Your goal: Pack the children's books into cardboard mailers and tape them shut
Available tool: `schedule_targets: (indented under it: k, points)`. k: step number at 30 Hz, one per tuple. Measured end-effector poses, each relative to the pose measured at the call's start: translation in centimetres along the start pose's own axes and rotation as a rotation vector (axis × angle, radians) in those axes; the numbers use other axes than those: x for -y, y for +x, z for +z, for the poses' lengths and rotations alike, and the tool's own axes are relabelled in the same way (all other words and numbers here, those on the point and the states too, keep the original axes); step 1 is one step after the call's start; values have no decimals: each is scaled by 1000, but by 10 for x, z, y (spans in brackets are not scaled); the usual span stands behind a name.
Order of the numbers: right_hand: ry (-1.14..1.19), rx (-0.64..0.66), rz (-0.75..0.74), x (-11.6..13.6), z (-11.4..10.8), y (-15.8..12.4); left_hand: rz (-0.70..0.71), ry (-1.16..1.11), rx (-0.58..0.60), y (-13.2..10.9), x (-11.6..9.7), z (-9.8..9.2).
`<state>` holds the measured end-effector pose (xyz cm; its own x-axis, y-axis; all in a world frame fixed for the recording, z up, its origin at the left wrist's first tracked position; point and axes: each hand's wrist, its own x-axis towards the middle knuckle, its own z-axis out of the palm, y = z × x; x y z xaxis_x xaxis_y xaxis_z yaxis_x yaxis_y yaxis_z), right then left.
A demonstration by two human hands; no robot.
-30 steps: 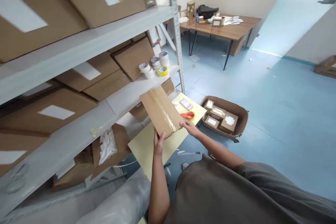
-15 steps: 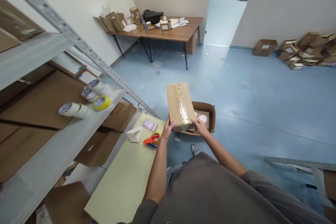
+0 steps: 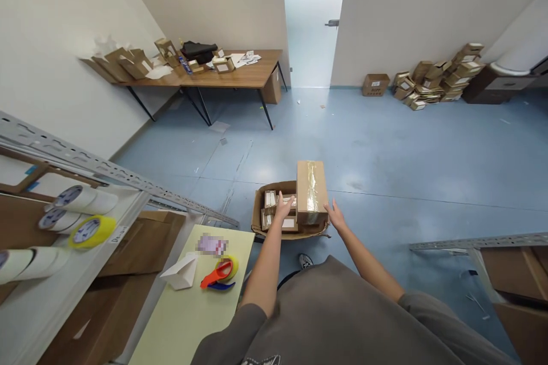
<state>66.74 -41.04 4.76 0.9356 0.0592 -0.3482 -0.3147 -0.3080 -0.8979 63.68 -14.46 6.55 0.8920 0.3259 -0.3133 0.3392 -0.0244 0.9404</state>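
Observation:
A taped brown cardboard box (image 3: 312, 191) rests at the right side of a larger open carton (image 3: 258, 205), which holds several small labelled boxes (image 3: 289, 223) on its left. My left hand (image 3: 283, 206) is over those small boxes, fingers apart, a gap away from the taped box. My right hand (image 3: 335, 215) is open beside the taped box's right side, fingertips close to or touching its edge.
A pale green tabletop (image 3: 158, 319) at lower left bears an orange tape dispenser (image 3: 217, 274) and folded white paper (image 3: 183, 271). Tape rolls (image 3: 92, 231) stand on the metal shelf at left. Another rack (image 3: 479, 243) is at lower right.
The taped box has gone from between both hands to the right part of the carton. My left hand has let go of it. The view has turned right.

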Motion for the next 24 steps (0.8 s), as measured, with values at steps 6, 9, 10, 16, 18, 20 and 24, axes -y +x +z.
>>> schedule_targets:
  k: [6, 9, 10, 16, 18, 20, 24]
  points:
    - [106, -30, -89, 16, -10, 11, -63, -20, -143, 2, 10, -22]
    - [141, -23, -117, 34, 0, 16, -41, -57, -198, -10, 19, -40]
    - [146, -14, -131, 39, 5, 17, -34, -73, -209, -15, 22, -45]
    - [162, 115, -226, 69, 51, 11, 3, -133, -306, -55, 29, -83]
    - [147, 171, -256, 77, 72, 0, 27, -140, -347, -76, 29, -101]
    - [115, 243, -287, 85, 95, -15, 60, -139, -390, -102, 28, -120]
    - [54, 405, -388, 98, 150, -57, 106, -131, -524, -168, 32, -162]
